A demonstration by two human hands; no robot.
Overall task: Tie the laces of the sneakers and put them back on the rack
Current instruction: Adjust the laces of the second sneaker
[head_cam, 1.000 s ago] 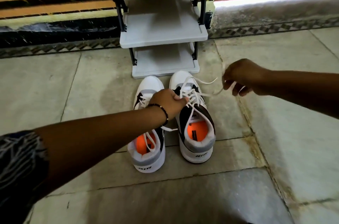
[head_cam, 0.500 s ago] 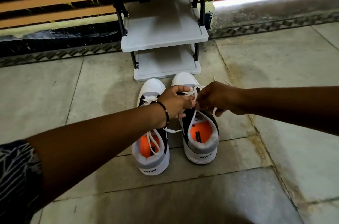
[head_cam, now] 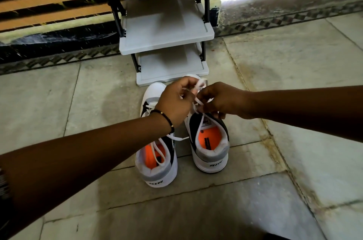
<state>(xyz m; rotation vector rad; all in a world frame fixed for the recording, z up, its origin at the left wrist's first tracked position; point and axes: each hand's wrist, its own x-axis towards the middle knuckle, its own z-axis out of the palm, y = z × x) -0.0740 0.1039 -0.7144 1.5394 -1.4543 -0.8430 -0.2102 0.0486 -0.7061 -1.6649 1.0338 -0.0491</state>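
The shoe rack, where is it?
In the head view the grey shoe rack stands top centre against the wall, just beyond the toes of the two sneakers on the floor.

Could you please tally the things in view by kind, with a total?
Sneakers: 2, left sneaker and right sneaker
Racks: 1, rack
Hands: 2, left hand and right hand, both on the right sneaker's lace
Bracelets: 1, bracelet
Total: 6

Both hands (head_cam: 176,102) (head_cam: 222,102) pinch white laces (head_cam: 199,85) above the right sneaker (head_cam: 210,147).
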